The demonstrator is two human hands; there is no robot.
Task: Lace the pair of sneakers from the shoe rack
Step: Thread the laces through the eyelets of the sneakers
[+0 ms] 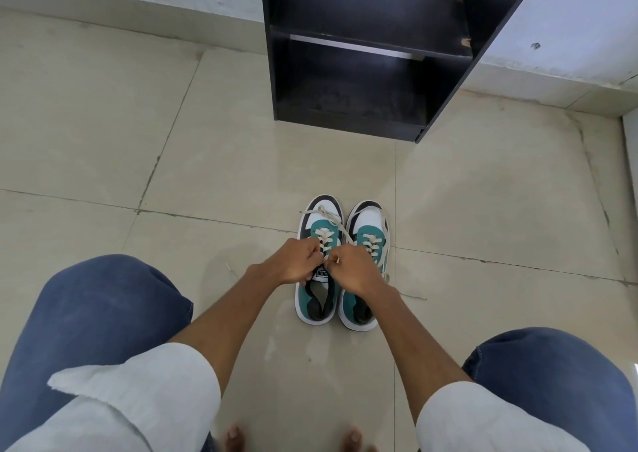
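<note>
Two teal, white and black sneakers stand side by side on the tiled floor, toes pointing away from me. Over the tongue of the left sneaker my left hand and my right hand are both closed on its cream lace. One loose lace end runs forward across that shoe's toe. The right sneaker is laced with cream lace, and its lace ends trail on the floor beside it. My right hand covers part of its collar.
A black shoe rack with bare shelves stands against the white wall just beyond the sneakers. My knees in blue jeans frame the lower left and right, and my bare toes show at the bottom edge.
</note>
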